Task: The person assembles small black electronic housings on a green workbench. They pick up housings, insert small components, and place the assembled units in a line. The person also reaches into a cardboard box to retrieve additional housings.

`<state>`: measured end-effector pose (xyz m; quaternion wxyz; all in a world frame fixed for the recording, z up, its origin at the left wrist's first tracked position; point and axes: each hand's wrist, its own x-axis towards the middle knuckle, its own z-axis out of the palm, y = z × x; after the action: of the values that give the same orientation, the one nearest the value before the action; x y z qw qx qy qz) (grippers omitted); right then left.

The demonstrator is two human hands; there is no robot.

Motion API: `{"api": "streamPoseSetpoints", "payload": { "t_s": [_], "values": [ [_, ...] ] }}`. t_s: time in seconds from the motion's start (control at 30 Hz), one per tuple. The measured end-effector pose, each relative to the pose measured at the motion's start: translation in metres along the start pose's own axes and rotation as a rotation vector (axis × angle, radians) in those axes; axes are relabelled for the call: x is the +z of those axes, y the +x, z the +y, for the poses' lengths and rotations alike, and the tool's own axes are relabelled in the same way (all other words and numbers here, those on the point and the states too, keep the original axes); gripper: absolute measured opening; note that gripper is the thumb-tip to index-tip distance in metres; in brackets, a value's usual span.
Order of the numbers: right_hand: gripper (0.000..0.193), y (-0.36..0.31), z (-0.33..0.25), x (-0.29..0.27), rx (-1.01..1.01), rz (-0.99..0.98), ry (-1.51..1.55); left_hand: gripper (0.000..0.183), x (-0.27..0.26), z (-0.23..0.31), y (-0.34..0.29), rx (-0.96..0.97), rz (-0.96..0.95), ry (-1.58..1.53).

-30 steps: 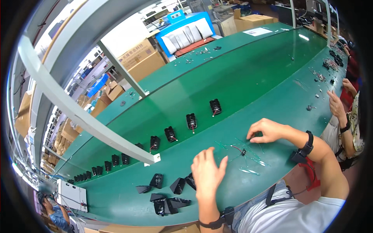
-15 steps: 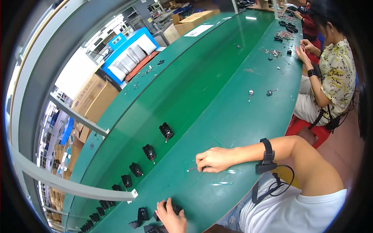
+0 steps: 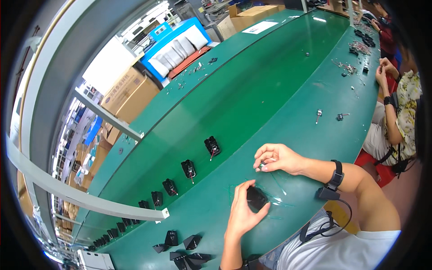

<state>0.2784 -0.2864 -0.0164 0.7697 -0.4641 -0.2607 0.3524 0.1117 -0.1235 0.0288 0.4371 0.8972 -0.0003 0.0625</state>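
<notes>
My left hand (image 3: 240, 211) grips a black plastic housing (image 3: 257, 198) by its sides, just above the near strip of the green bench. Beyond it and to the right, my right hand (image 3: 281, 160) is closed in a pinch on a small pale part (image 3: 262, 166), mostly covered by the fingertips. Thin clear strips (image 3: 280, 202) lie on the bench surface beside the housing. To the left of my left hand sits a loose group of black angular housings (image 3: 192, 242).
A row of black housings with red wires (image 3: 188, 169) runs along the darker green belt (image 3: 243, 112). Two small wired parts (image 3: 319, 115) lie on the right. A grey metal frame (image 3: 94, 200) crosses the left. A co-worker (image 3: 400, 117) sits at the far right.
My left hand has moved right and away from the black group, bringing a housing with it. My right hand has lifted off the bench with a small part. The view has shifted.
</notes>
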Motion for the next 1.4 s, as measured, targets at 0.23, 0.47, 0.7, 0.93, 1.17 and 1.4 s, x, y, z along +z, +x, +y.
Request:
{"api": "streamPoseSetpoints", "payload": {
  "t_s": [0.23,0.47,0.7,0.93,1.17,1.4],
  "values": [
    [0.021,-0.005,0.002,-0.003,0.031,-0.072,-0.045,0.096,0.023,-0.017,0.008,-0.030,0.148,-0.135],
    [0.011,-0.013,0.005,0.003,-0.031,-0.048,-0.125,0.090,0.031,-0.037,0.006,0.013,0.191,-0.086],
    [0.015,-0.021,0.003,0.014,-0.136,-0.098,-0.264,0.083,0.032,-0.029,0.009,0.091,0.251,0.041],
    [0.021,-0.022,0.002,0.019,-0.120,-0.044,-0.247,0.080,0.034,-0.027,0.011,0.108,0.294,-0.039],
    [0.021,-0.023,0.001,0.021,-0.120,-0.011,-0.218,0.079,0.033,-0.032,0.012,0.113,0.333,-0.043],
    [0.016,-0.025,-0.005,0.020,-0.434,-0.101,-0.820,0.078,0.037,-0.030,0.012,0.129,0.339,0.020]
  ]
}}
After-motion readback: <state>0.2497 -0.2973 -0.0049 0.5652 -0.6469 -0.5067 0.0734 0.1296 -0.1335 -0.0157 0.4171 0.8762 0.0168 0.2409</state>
